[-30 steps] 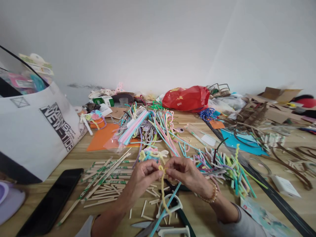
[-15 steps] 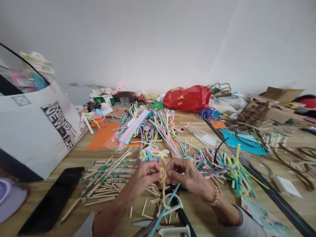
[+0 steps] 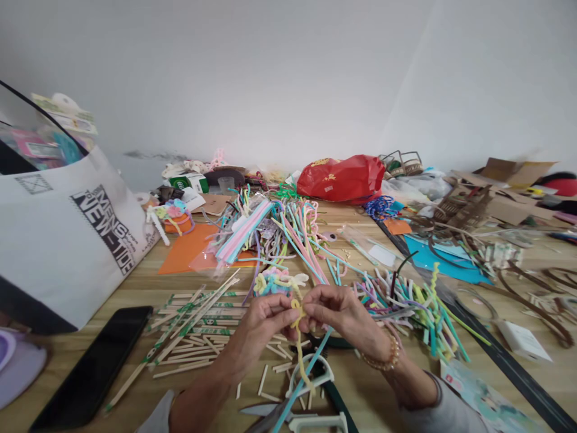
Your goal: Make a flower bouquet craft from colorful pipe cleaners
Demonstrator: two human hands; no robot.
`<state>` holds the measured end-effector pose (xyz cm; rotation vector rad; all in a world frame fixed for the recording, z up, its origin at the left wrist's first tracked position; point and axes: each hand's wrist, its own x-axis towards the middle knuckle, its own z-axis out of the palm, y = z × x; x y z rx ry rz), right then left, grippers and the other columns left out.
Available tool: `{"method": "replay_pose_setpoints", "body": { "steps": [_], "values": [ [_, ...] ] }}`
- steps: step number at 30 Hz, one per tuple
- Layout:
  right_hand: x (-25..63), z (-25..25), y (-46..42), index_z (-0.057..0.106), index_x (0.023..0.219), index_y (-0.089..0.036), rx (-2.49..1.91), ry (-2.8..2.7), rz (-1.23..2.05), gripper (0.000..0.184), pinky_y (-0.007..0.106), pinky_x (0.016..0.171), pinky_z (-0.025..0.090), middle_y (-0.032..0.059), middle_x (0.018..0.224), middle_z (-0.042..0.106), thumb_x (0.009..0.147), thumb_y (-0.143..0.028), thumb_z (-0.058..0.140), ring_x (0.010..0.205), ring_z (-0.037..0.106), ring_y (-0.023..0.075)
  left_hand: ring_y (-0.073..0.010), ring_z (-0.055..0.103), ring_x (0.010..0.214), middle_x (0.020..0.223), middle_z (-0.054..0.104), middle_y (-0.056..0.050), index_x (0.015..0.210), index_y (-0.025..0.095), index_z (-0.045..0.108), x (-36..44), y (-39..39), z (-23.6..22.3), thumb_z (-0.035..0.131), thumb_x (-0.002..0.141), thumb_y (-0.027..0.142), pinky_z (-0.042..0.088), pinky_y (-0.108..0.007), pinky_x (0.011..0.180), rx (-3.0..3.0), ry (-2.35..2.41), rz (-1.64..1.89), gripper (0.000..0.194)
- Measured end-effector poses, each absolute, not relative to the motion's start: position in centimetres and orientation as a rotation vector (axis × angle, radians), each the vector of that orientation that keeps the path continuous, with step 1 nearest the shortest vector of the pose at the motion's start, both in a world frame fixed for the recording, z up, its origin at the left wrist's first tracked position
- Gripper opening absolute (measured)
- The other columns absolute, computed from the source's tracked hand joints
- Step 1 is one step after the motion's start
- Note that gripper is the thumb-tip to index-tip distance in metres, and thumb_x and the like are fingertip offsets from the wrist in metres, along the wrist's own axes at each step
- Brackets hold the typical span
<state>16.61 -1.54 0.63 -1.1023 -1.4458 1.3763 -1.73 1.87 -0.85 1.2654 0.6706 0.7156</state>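
Note:
Between my two hands is a yellow pipe cleaner (image 3: pixel 300 355), looped at the top with its tail hanging down over the scissors. My left hand (image 3: pixel 270 322) pinches the loop from the left. From the right, the fingertips of my right hand (image 3: pixel 333 313) close on the same pipe cleaner. Just beyond the fingers sits a fuzzy bundle of pink, blue and yellow pipe cleaners (image 3: pixel 270 281). A light blue pipe cleaner (image 3: pixel 300 388) slants across the white-handled scissors (image 3: pixel 315 424) below my hands. The exact contact at the fingertips is partly hidden.
Wooden sticks (image 3: pixel 198 343) and a black phone (image 3: pixel 94 367) lie to the left, near a white tote bag (image 3: pixel 54 240). Piles of colourful pipe cleaners (image 3: pixel 293 228) spread behind my hands and to the right. A red bag (image 3: pixel 341 178) rests by the wall.
My right hand has shifted slightly up and left, its fingers closer to the loop. The yellow tail hangs a little further right and lower.

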Motion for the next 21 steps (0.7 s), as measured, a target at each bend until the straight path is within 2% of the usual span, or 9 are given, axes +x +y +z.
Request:
{"method": "replay_pose_setpoints", "body": {
  "steps": [3,6,9,15,21],
  "values": [
    [16.7,0.8,-1.3,0.062,0.081,-0.013,-1.081,-1.381,1.369,0.038,0.021,0.054,0.045,0.0017,0.066,0.065,0.088,-0.050,0.057,0.053,0.056,0.0098,-0.0108,0.056,0.057,0.068,0.065,-0.002,0.075,0.013,0.064,-1.8,1.8,-0.4,0.061,0.085,0.030,0.046,-0.022,0.059,1.284,0.672,0.753,0.020],
    [16.6,0.7,-1.2,0.060,0.071,-0.014,-1.086,-1.445,1.349,0.050,0.020,0.048,0.041,-0.0004,0.057,0.057,0.091,-0.057,0.047,0.047,0.052,0.0082,-0.0111,0.055,0.057,0.070,0.065,-0.002,0.075,0.014,0.061,-1.9,1.6,0.2,0.059,0.085,0.030,0.045,-0.023,0.059,1.318,0.725,0.789,0.019],
    [16.3,0.4,-1.4,0.061,0.069,-0.013,-1.068,-1.520,1.403,0.057,0.020,0.044,0.037,-0.0015,0.051,0.052,0.093,-0.060,0.040,0.043,0.047,0.0077,-0.0129,0.056,0.059,0.069,0.064,-0.002,0.074,0.015,0.060,-1.8,1.1,0.8,0.057,0.085,0.029,0.046,-0.024,0.059,1.501,0.804,0.853,0.018],
    [15.5,0.2,-1.8,0.056,0.067,-0.014,-1.071,-1.431,1.428,0.049,0.017,0.041,0.036,-0.0036,0.051,0.049,0.085,-0.060,0.054,0.041,0.044,0.0062,-0.0136,0.060,0.063,0.066,0.063,-0.001,0.071,0.017,0.058,-1.7,-0.3,-0.2,0.052,0.087,0.013,0.044,-0.022,0.061,2.246,0.872,1.184,0.018],
    [15.5,0.2,-1.7,0.055,0.069,-0.014,-1.116,-1.356,1.478,0.045,0.017,0.041,0.043,-0.0033,0.054,0.052,0.078,-0.057,0.064,0.041,0.047,0.0063,-0.0122,0.060,0.062,0.067,0.062,0.000,0.077,0.019,0.055,-1.6,0.0,-1.0,0.048,0.088,0.005,0.046,-0.020,0.063,2.491,0.752,1.318,0.019]
  ]
}}
